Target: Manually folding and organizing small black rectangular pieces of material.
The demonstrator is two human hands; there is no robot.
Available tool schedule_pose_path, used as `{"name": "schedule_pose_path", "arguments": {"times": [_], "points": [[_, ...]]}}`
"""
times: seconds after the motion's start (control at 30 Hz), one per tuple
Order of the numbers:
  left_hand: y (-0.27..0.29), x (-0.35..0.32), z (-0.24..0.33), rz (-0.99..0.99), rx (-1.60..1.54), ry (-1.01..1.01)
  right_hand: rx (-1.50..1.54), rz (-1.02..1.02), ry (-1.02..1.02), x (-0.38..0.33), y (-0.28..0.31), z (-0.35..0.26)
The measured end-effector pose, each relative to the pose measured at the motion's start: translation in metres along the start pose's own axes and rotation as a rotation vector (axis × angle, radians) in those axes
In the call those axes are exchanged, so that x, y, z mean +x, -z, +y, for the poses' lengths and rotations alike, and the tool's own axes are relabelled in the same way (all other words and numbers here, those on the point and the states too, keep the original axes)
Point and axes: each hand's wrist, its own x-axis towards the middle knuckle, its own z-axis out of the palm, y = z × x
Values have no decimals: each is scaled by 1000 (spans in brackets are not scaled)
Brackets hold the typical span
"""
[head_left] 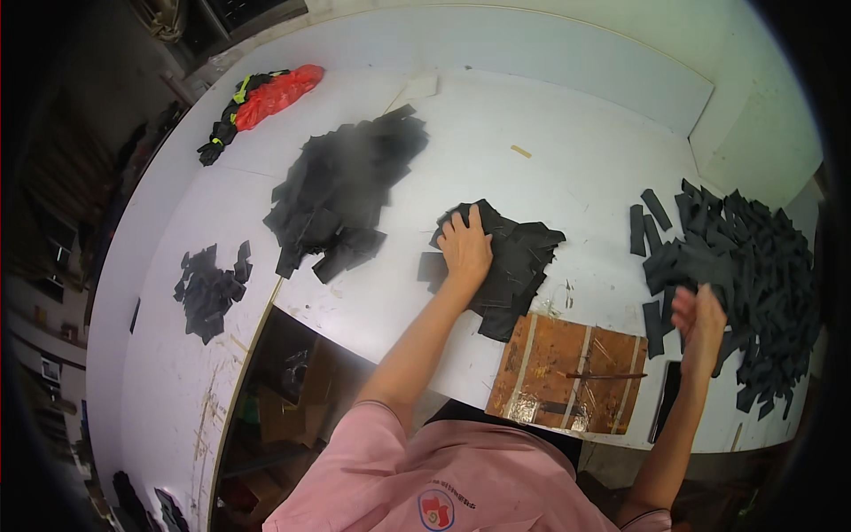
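My left hand (466, 246) rests on the middle pile of flat black fabric-like pieces (519, 266), its fingers spread over the top left of the pile. Held a little over the left edge of the right-hand heap of black strips (753, 293), my right hand (702, 324) is slightly blurred. Its thumb and fingers stand apart, and I see nothing between them. Just below the middle pile, at the table's near edge, lies a worn brown board (541, 363) with pale tape strips across it. On the board is a thin brown stick-like tool (605, 376).
A larger pile of black pieces (341, 191) lies left of centre, a small one (210, 293) farther left. Red and black plastic bags (279, 96) sit at the back left. A long dark bar (665, 403) lies beside the board. The white table (567, 142) has a raised back panel.
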Motion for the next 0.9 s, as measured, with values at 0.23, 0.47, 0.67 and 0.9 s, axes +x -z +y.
{"name": "schedule_pose_path", "arguments": {"times": [0.23, 0.47, 0.67, 0.9], "points": [[-17, 34, -56, 21, -15, -201, -37, -178, -152, -80, -10, 48], [66, 10, -26, -121, -634, 59, -288, -420, 133, -142, -23, 31], [99, -81, 4, -686, -1471, 524, -120, -564, 45, -157, -59, 38], [108, -132, 12, -753, -1507, 700, 205, -405, -328, -144, -105, 74]]}}
